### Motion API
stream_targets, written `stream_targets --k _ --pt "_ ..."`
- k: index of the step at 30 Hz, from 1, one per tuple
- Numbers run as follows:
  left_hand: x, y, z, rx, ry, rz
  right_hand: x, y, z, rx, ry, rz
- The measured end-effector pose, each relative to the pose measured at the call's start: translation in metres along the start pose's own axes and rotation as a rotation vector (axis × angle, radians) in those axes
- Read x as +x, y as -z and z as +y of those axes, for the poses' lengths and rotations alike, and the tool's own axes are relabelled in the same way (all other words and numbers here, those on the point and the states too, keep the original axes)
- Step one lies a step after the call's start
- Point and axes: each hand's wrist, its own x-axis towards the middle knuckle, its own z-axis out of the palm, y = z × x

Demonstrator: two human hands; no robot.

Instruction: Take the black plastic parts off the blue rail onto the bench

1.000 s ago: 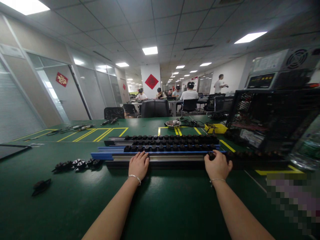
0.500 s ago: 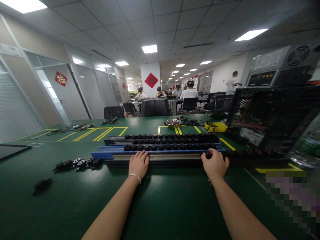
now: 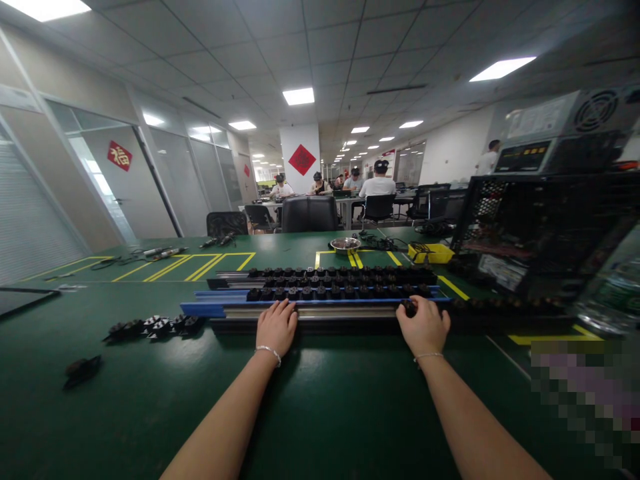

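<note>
Long rails lie side by side across the green table, among them a blue rail (image 3: 205,309) and a front metal rail (image 3: 345,312). Rows of black round parts (image 3: 335,292) sit along the rails behind. My left hand (image 3: 277,327) lies flat on the front rail, fingers extended and holding nothing. Toward the rail's right end, my right hand (image 3: 425,325) pinches a black round part (image 3: 409,308) between thumb and fingers at the rail. The underside of that part is hidden.
Loose black parts (image 3: 155,326) lie left of the rails, with another black piece (image 3: 83,371) nearer. Behind are a metal bowl (image 3: 345,246), a yellow tray (image 3: 431,253) and cables. An open computer case (image 3: 540,233) stands at right. Several people sit in the background.
My right hand has shifted slightly left along the rail with the black part. My left hand stays in place. A standing person in the background has moved right, partly behind the computer equipment.
</note>
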Motion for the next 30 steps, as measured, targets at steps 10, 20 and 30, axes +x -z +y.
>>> stream_targets --k 10,20,30 --pt "-0.0006 0.0023 0.0013 -0.003 0.004 -0.01 -0.0024 0.0015 -0.0036 -0.051 -0.014 -0.071" --pt "-0.0001 0.0033 0.002 -0.007 0.009 -0.025 -0.0034 0.004 -0.0075 -0.021 -0.007 -0.086" --pt "0.0 0.0013 0.0014 -0.004 0.005 -0.011 -0.0043 0.0029 -0.0073 -0.004 0.026 -0.101"
